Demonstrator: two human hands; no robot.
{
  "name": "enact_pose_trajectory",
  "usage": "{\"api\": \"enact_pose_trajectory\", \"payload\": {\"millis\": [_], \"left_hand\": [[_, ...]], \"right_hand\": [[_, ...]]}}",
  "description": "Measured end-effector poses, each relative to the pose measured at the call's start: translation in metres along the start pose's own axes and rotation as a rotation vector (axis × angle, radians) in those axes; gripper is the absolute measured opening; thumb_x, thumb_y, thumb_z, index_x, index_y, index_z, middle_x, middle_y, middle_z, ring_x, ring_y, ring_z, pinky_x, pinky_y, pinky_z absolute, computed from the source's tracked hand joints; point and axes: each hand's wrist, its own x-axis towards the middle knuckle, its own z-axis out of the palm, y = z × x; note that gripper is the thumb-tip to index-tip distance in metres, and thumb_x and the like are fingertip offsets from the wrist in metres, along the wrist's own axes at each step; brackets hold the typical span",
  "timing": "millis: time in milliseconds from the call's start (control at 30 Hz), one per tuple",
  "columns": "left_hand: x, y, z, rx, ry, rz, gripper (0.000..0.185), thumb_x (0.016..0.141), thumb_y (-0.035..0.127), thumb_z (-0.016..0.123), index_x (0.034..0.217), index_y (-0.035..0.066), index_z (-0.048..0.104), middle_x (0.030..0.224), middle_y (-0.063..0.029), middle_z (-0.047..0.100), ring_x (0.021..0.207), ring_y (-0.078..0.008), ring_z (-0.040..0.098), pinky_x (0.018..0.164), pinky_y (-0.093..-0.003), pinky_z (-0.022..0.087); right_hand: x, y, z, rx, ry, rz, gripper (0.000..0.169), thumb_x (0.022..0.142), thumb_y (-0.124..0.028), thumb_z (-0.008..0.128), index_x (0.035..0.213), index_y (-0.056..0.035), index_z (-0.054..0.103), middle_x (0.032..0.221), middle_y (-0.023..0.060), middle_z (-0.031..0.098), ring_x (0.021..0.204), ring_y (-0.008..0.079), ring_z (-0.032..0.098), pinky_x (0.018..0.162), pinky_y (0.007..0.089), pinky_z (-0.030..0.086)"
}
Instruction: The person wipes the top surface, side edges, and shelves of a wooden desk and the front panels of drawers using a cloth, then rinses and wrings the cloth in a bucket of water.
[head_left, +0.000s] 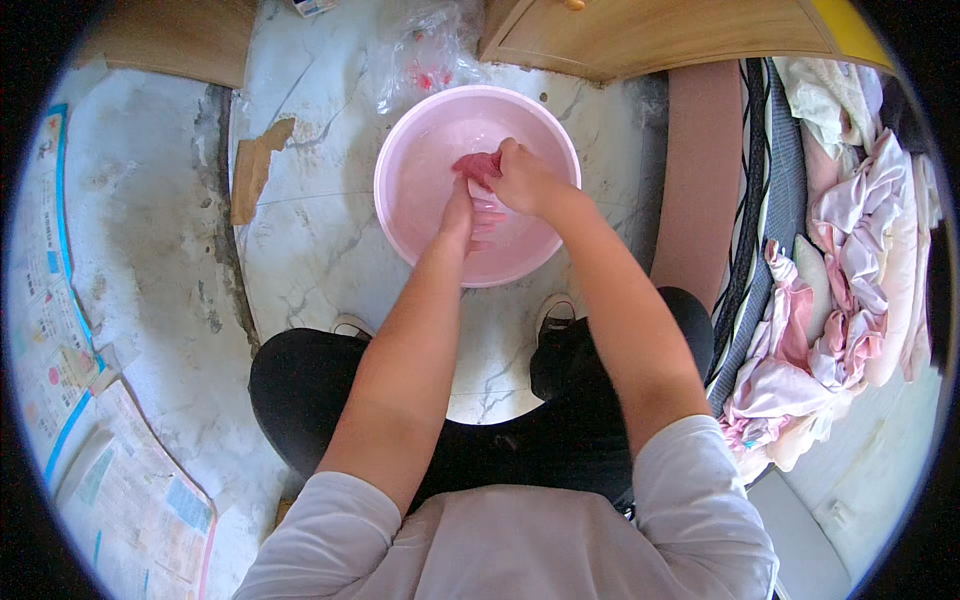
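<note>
A round pink plastic basin (420, 217) stands on the marble-patterned floor between my feet, with what looks like water in it. Both hands are over its middle. My right hand (525, 176) is closed on a bunched dark pink cloth (477, 166). The thumb side of my left hand (459, 210) touches the cloth's lower left edge, and its fingers are spread toward the right, below the cloth. Part of the cloth is hidden by my right hand.
A crumpled clear plastic bag (431, 56) lies beyond the basin. Torn brown cardboard (257, 172) is on the left. Wooden furniture (660, 37) stands at the top. Pink and white fabrics (855, 247) are heaped on a bed at right. Printed sheets (135, 495) cover the left side.
</note>
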Motion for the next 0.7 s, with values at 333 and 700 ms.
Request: {"api": "enact_pose_trajectory", "payload": {"millis": [333,700], "left_hand": [[-0.066,0.065,-0.011,-0.484,-0.301,0.012,0.063,0.101,0.065,0.069,0.138,0.014,0.066,0.132,-0.0105,0.073,0.119,-0.034,0.072,0.104,-0.0576,0.057],[-0.108,0.084,-0.025,-0.277,-0.258,-0.003,0.046,0.105,0.048,0.073,0.129,0.01,0.061,0.091,-0.0073,0.069,0.061,-0.0144,0.059,0.051,-0.0273,0.049]], "right_hand": [[-0.082,-0.035,-0.035,0.142,-0.125,-0.057,0.051,0.093,-0.027,0.075,0.128,0.0067,0.058,0.119,0.0311,0.074,0.114,0.0493,0.072,0.101,0.0532,0.056],[-0.067,0.006,-0.058,-0.162,0.326,-0.468,0.089,0.083,-0.011,0.087,0.161,-0.0159,0.045,0.163,0.0136,0.051,0.148,0.0382,0.051,0.119,0.0482,0.051]]}}
